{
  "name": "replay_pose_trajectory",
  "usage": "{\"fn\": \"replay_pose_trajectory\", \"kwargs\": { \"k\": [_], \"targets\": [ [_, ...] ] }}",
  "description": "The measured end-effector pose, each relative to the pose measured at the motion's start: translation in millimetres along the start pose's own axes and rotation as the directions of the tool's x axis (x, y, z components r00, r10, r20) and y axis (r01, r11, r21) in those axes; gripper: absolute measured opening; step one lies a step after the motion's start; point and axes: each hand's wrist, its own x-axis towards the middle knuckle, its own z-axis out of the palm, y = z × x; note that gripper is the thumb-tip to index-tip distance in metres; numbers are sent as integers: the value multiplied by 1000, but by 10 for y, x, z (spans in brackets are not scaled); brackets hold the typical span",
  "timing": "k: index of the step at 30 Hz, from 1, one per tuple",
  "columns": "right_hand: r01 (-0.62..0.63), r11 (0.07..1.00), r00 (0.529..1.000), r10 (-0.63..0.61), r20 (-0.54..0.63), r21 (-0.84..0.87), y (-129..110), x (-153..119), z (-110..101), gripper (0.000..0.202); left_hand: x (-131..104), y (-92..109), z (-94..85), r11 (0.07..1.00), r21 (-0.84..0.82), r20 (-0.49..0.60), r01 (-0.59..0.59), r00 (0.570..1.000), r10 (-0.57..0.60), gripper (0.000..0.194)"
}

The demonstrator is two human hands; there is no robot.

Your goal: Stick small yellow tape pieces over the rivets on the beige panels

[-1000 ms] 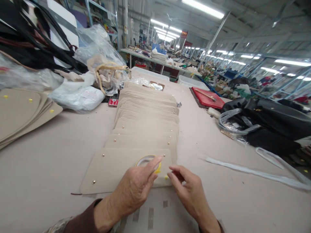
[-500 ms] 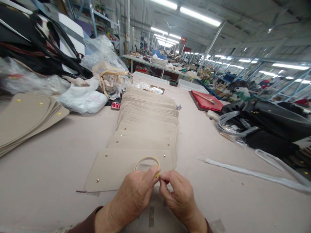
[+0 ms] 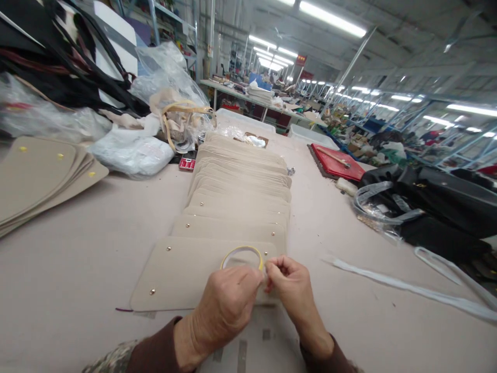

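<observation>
A thin ring of yellow-edged tape [image 3: 243,249] stands up from my left hand [image 3: 231,300], whose fingers are closed round its lower part. Close beside it, my right hand [image 3: 291,282] is pinched near the ring; whatever lies between its fingertips is too small to make out. Both hands are over the nearest beige panel [image 3: 186,272], which has gold-coloured studs near its corners. Behind that panel, a long overlapping row of similar beige panels [image 3: 240,181] runs away from me.
At left lies a stack of beige panels with yellow marks [image 3: 42,171], near plastic-wrapped goods [image 3: 132,153]. A red pad [image 3: 336,161] with a stick-like tool on it, black bags [image 3: 438,191] and a white strip [image 3: 392,282] are at right.
My right hand has moved slightly up and right, and my left hand has turned with knuckles upward, still holding the tape roll. The view has shifted slightly.
</observation>
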Motion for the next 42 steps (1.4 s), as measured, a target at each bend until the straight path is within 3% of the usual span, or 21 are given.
{"fn": "replay_pose_trajectory", "kwargs": {
  "k": [4,9,12,19,23,27,29,33,36,42],
  "targets": [
    [-80,997,997,80,18,-17,130,259,-150,34,-62,-49,106,982,185,132,32,990,-57,18],
    [-58,984,993,75,97,-171,246,414,-207,37,-98,-135,230,932,363,329,21,932,-149,11],
    [16,942,995,17,96,-336,228,433,-175,33,-98,-135,245,925,380,367,31,912,-181,10],
    [242,720,970,-201,138,-650,86,454,-70,24,-82,-125,213,936,347,444,62,868,-222,9],
    [238,680,969,-216,120,-693,137,456,-93,20,-80,-131,218,941,332,466,63,857,-221,7],
    [143,819,989,-138,51,-555,225,372,-193,23,-80,-125,220,946,315,477,75,849,-227,6],
    [176,830,984,-164,70,-530,248,316,-219,24,-86,-122,220,947,310,480,77,848,-226,6],
    [344,669,932,-327,155,-659,245,281,-154,24,-107,-129,225,947,314,477,65,852,-217,5],
    [380,561,909,-374,184,-736,230,336,-58,24,-117,-139,236,949,310,471,58,858,-206,5],
    [351,550,925,-331,188,-757,102,412,8,23,-106,-136,198,950,297,423,94,879,-219,11]
  ]
}}
